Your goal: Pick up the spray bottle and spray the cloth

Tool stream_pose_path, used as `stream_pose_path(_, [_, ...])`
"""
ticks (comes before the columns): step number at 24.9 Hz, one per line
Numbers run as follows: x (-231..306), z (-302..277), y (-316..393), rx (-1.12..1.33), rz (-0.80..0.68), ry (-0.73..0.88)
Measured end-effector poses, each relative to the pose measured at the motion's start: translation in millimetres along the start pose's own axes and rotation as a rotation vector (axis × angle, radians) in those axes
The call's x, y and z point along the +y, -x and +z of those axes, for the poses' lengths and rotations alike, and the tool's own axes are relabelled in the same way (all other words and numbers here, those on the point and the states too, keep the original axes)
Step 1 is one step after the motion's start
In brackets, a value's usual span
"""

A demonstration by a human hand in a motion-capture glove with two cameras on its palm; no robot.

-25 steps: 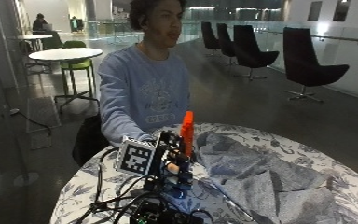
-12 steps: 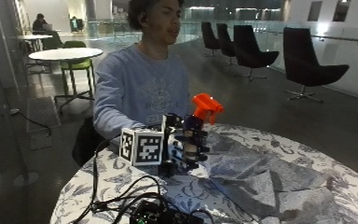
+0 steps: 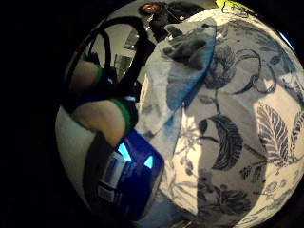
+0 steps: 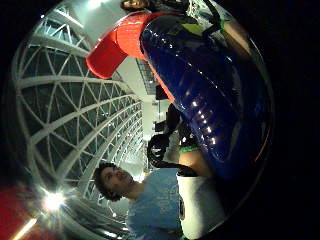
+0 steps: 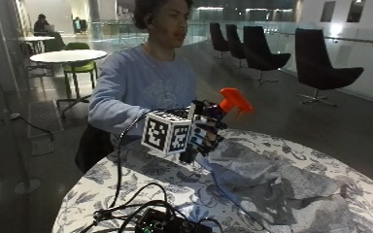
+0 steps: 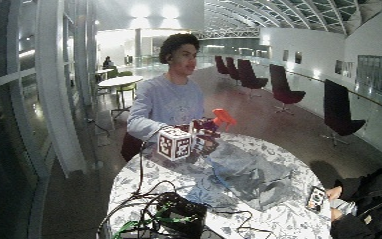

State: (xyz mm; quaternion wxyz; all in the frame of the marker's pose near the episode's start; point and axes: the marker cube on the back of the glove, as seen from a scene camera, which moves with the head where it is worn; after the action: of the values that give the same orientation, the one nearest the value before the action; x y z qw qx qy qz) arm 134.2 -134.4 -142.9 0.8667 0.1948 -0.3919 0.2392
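In the outside view my gloved right hand (image 5: 203, 135) grips the spray bottle (image 5: 233, 100) above the near side of the round table (image 5: 294, 151). The bottle's orange spray head sticks out above my fingers and points over the cloth (image 5: 274, 180). This grey-blue cloth lies rumpled on the flowered tabletop, below and beyond the hand. The wide outside view shows the same hand (image 6: 201, 135), bottle (image 6: 223, 117) and cloth (image 6: 245, 172). The bottle's dark blue body (image 4: 210, 100) fills the thumb side palm view. Its base (image 3: 131, 176) hangs over the cloth (image 3: 186, 61) in the little finger side view.
A black device with a tangle of cables (image 6: 178, 215) sits at the table's front edge. A phone (image 6: 317, 197) lies at the far right of the table. Chairs and other tables stand well behind the person.
My hand has lifted the bottle up from near the tabletop and carried it toward the cloth. The orange head has tipped from upright to pointing over the cloth.
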Motion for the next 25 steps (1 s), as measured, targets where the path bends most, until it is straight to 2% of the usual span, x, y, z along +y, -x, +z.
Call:
stream_pose_path(10, [-2.9, 18.2, 1.7, -0.032, 0.209, 0.13])
stream_pose_path(25, [-0.7, 20.4, -2.4, -0.029, 0.267, 0.093])
